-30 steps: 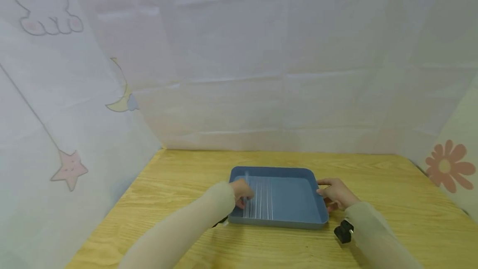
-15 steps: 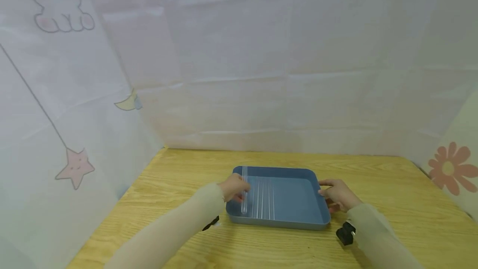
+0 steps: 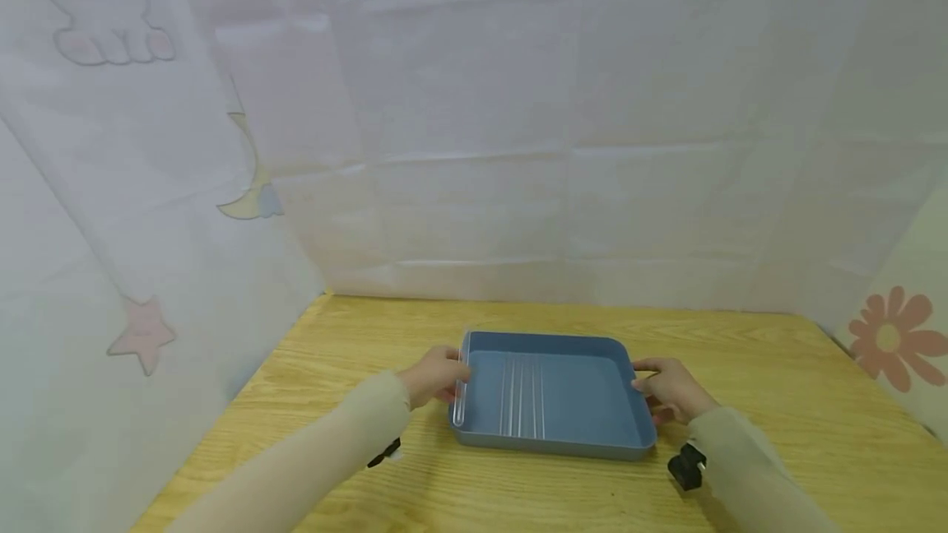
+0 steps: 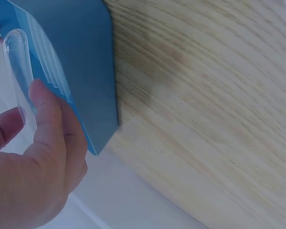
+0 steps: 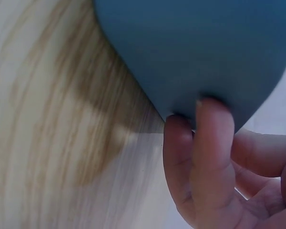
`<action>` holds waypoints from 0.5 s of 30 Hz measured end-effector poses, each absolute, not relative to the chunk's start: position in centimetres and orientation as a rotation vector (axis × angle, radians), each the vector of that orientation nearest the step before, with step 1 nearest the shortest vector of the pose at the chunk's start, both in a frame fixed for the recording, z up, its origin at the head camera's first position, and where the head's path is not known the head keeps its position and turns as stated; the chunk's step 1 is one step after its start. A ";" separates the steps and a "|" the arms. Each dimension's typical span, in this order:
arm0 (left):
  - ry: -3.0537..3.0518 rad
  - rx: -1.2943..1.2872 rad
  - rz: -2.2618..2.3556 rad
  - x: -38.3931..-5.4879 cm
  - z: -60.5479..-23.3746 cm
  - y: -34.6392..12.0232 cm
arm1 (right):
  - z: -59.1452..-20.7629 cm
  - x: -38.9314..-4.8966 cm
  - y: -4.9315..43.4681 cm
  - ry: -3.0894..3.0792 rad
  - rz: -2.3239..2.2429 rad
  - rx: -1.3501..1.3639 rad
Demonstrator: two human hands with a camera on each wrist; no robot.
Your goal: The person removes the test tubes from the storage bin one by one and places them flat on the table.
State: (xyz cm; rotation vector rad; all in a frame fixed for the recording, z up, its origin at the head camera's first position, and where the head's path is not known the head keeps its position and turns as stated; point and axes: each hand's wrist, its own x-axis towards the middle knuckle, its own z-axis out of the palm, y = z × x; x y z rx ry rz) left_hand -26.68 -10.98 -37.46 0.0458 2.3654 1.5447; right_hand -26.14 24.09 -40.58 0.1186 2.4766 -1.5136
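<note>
Blue rectangular tray (image 3: 585, 393), wooden table (image 3: 355, 336) around; your right hand (image 3: 669, 387) grips right edge, left hand (image 3: 435, 377) pinches clear cylindrical tube (image 3: 460, 403).

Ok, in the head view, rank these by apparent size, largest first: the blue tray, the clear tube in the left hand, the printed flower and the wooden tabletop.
Wooden tabletop
Blue tray
Printed orange flower
Clear tube in the left hand

Apparent size only; nearness to the camera differs.
</note>
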 end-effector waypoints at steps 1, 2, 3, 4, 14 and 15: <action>2.367 0.048 1.544 -26.6 -37.5 -11.2 | -40.6 -26.1 24.1 2.475 -1.513 0.126; 2.369 0.051 1.542 -26.5 -37.5 -11.3 | -40.6 -26.1 24.1 2.475 -1.511 0.131; 2.373 0.057 1.543 -26.4 -37.5 -11.5 | -40.6 -26.1 24.1 2.476 -1.509 0.135; 2.375 0.060 1.544 -26.4 -37.5 -11.7 | -40.7 -26.1 24.2 2.477 -1.508 0.138; 2.392 0.024 1.553 -26.3 -37.1 -13.9 | -40.7 -25.9 24.6 2.485 -1.525 0.117; 2.400 0.028 1.544 -26.3 -37.0 -14.1 | -40.7 -25.9 24.6 2.485 -1.525 0.114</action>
